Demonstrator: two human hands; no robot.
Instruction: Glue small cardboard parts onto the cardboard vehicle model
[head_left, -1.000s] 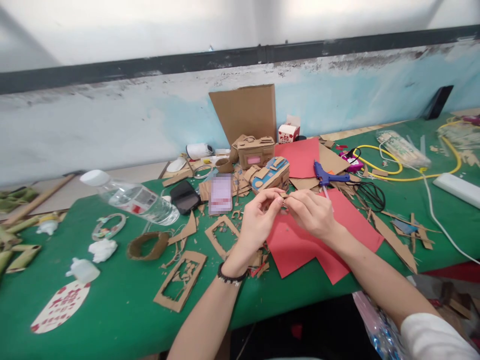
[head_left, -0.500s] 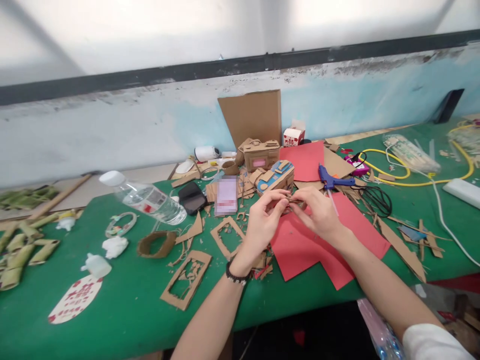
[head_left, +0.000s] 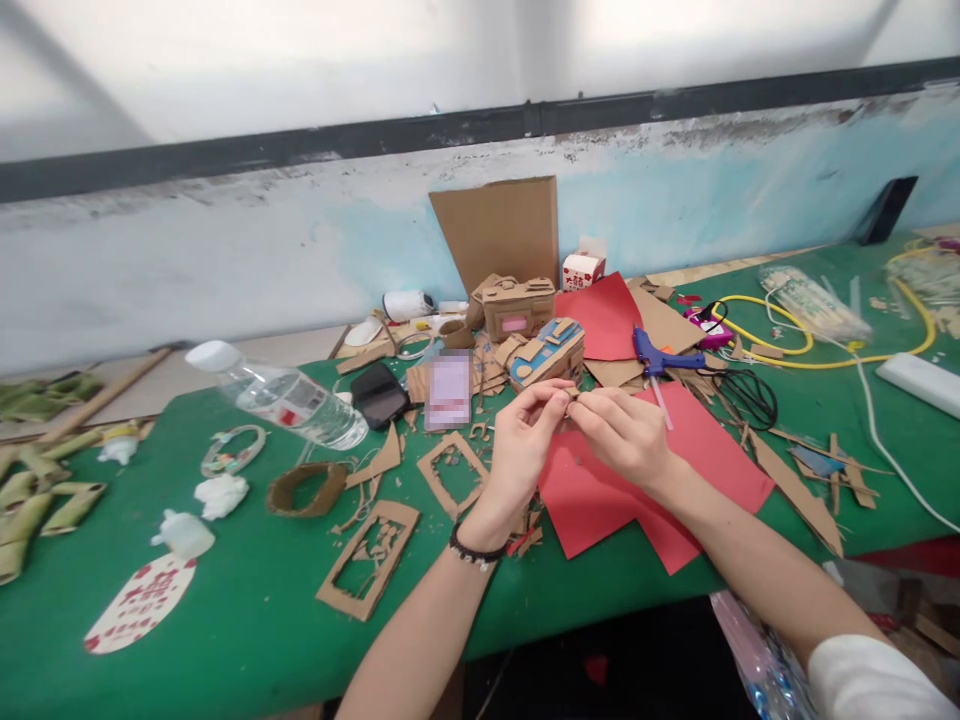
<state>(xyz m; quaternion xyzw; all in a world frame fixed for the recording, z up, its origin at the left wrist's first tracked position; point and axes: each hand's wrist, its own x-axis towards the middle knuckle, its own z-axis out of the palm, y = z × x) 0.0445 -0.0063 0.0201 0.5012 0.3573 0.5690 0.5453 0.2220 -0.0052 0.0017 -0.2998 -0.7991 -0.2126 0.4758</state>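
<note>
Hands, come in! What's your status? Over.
Left hand and right hand pinch small brown piece, mostly hidden. Red paper beneath. Blue glue gun just beyond right hand.

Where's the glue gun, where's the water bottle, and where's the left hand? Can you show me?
Glue gun (head_left: 655, 357): head view, on its blue body.
Water bottle (head_left: 295, 400): head view, on the label around its middle.
Left hand (head_left: 520, 440): head view, on its back.

My feed's got a peeling blue-and-white wall (head_left: 750, 190), dark grey rail (head_left: 300, 152), bright frosted panels (head_left: 315, 60), green-covered table (head_left: 255, 630).
</note>
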